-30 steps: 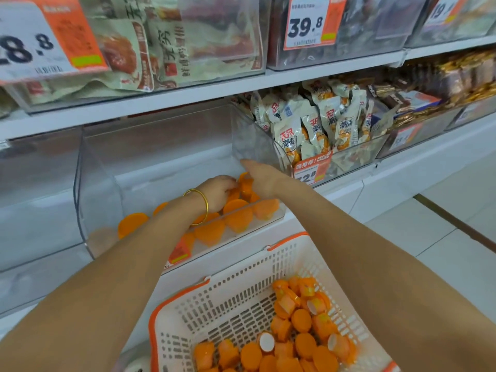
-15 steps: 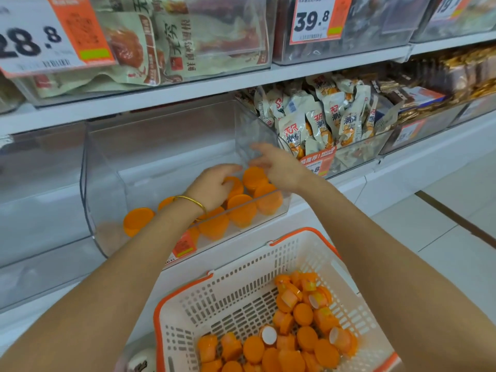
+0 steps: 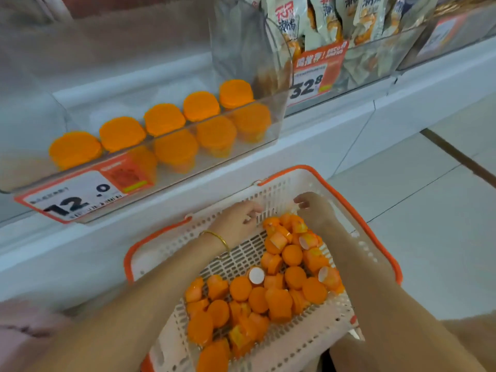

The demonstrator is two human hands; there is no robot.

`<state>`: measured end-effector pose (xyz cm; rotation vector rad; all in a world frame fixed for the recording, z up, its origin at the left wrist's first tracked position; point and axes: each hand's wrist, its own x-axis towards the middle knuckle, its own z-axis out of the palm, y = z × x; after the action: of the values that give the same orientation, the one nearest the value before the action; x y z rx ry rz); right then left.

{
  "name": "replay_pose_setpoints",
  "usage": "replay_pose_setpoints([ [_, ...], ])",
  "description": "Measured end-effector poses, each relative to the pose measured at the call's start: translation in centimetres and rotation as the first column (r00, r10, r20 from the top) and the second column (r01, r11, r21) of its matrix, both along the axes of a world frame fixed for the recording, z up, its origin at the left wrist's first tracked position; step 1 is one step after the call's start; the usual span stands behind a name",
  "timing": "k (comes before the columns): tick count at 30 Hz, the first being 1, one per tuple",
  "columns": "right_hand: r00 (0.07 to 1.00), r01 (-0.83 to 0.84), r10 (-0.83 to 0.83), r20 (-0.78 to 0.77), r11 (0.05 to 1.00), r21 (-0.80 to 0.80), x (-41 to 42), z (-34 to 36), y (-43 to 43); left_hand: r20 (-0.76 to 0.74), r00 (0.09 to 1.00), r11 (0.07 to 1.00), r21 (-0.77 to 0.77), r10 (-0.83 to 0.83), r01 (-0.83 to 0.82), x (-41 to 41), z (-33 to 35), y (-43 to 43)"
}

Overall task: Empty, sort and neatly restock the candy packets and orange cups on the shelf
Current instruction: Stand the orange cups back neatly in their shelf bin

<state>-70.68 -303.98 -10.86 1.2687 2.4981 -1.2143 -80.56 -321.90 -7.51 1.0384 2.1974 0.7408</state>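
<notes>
Both bare hands reach into the white basket (image 3: 375, 253) — the left hand (image 3: 236, 221) with fingers curled at its far wall, the right hand (image 3: 314, 210) over the heap of orange cups (image 3: 268, 294) — while a neat row of cups (image 3: 163, 119) lines the clear shelf bin (image 3: 276, 114) above.

1. We see plain bright orange cups (image 3: 164, 118) in a clear bin (image 3: 268, 114).
2. Our white slotted basket (image 3: 284, 189) has an orange rim.
3. The price tag (image 3: 72, 197) is white with black digits and an orange border.
4. We wear a gold bangle (image 3: 218, 238).
</notes>
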Motion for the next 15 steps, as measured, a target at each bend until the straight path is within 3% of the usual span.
replay_pose_setpoints([
  [3, 0.950, -0.247, 0.174, 0.258, 0.927, 0.283, 0.8, -4.6, 1.3, 0.016, 0.995, 0.993, -0.076, -0.094, 0.095, 0.2, -6.6, 1.9],
  [5, 0.878, -0.412, 0.261, 0.402, 0.840, 0.353, 0.8, -7.1, 1.5, 0.013, 0.988, 0.984, -0.082, -0.156, 0.157, 0.5, -10.8, 3.6],
  [10, 0.867, -0.397, 0.234, 0.441, 0.857, 0.327, 0.4, -11.9, 2.1, -0.094, 0.980, 0.949, -0.281, -0.173, 0.140, 1.8, -17.4, 7.5],
  [15, 0.898, -0.348, 0.184, 0.400, 0.854, 0.387, 1.4, -13.6, 1.9, -0.092, 0.993, 0.974, -0.221, -0.076, 0.054, 3.1, -18.7, 8.8],
])
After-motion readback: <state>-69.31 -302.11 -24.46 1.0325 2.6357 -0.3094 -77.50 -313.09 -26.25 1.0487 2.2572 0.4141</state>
